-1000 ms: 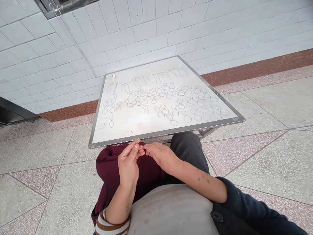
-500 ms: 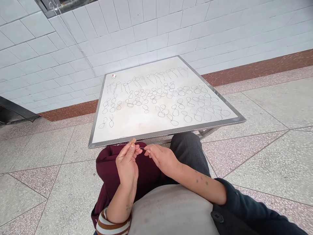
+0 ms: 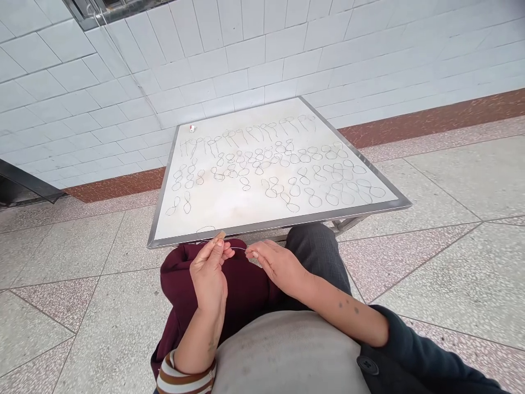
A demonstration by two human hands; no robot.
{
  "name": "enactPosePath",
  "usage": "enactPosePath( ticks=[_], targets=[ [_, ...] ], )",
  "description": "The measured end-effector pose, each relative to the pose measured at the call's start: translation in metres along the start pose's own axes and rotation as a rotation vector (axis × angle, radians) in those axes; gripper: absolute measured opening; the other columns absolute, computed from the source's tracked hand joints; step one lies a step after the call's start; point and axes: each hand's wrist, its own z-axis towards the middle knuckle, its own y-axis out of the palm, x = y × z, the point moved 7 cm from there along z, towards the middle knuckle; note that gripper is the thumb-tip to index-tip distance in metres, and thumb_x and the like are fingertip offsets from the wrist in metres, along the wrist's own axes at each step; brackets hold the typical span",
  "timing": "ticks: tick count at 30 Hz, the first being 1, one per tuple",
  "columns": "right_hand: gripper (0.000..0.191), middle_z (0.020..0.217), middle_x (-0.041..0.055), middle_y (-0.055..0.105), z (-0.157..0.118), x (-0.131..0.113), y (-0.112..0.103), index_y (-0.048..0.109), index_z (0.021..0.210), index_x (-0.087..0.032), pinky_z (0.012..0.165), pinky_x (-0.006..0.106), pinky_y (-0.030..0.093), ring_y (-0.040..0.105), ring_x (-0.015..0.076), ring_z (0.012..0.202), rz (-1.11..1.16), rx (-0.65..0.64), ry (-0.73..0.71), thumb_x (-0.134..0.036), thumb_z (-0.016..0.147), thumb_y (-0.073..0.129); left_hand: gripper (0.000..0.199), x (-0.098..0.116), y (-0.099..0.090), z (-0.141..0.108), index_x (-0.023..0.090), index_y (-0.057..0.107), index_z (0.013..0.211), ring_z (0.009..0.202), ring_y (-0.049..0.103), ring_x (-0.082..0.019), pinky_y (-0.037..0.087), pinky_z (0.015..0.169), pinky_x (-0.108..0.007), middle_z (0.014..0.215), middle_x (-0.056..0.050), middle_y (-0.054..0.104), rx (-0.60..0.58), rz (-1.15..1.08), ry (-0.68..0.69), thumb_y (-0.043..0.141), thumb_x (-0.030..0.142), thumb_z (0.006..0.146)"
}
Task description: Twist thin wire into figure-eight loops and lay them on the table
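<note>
My left hand (image 3: 210,276) is closed, pinching a small tan block-like piece (image 3: 222,235) between thumb and forefinger. A thin wire (image 3: 239,248) passes from its fingers across to my right hand (image 3: 284,267), whose fingertips are pinched on it. Part of the same or another wire makes a curved loop (image 3: 205,228) beyond my left hand, over the table's near edge. Both hands are above my lap, just in front of the table (image 3: 213,225). How the wire meets the tan piece is hidden by the fingers.
Many thin wire loops (image 3: 315,197), mostly figure-eight shaped, lie in rows on the white tabletop, with longer-tailed ones (image 3: 250,131) toward the back. A small red-and-white object (image 3: 192,129) sits at the far left corner. A tiled wall (image 3: 246,54) stands behind the metal-edged table.
My hands have drawn slightly apart, so more wire shows between them. The loop beyond my left hand now shows more fully over the table edge.
</note>
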Motion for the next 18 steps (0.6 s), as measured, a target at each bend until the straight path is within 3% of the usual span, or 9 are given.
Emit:
enactPosePath(
  ticks=[5, 11, 18],
  targets=[
    [0.020, 0.088, 0.0047, 0.069, 0.006, -0.007, -0.004, 0.060, 0.103, -0.020, 0.069, 0.029, 0.050, 0.059, 0.0169, 0.076, -0.180, 0.084, -0.061, -0.026, 0.098, 0.041, 0.025, -0.002, 0.005, -0.004, 0.014, 0.075, 0.090, 0.071, 0.064, -0.012, 0.056, 0.067, -0.029, 0.101, -0.010, 0.071, -0.046, 0.027, -0.042, 0.077, 0.027, 0.070],
    [0.021, 0.086, 0.0040, 0.067, 0.008, -0.004, 0.000, 0.059, 0.098, -0.020, 0.069, 0.027, 0.050, 0.062, 0.0152, 0.077, -0.129, 0.084, -0.032, -0.026, 0.099, 0.039, 0.032, -0.013, 0.018, -0.011, 0.018, 0.072, 0.104, 0.069, 0.064, -0.010, 0.055, 0.071, -0.028, 0.094, -0.005, 0.071, -0.218, 0.073, -0.077, 0.074, 0.027, 0.073],
    [0.022, 0.082, 0.0057, 0.065, 0.006, -0.011, 0.007, 0.057, 0.103, -0.019, 0.064, 0.027, 0.048, 0.058, 0.0160, 0.073, -0.225, 0.018, -0.142, -0.021, 0.098, 0.036, 0.031, -0.016, 0.009, -0.008, 0.017, 0.074, 0.099, 0.064, 0.062, -0.010, 0.055, 0.067, -0.028, 0.093, -0.007, 0.073, -0.163, 0.128, -0.068, 0.076, 0.027, 0.069]
  ],
)
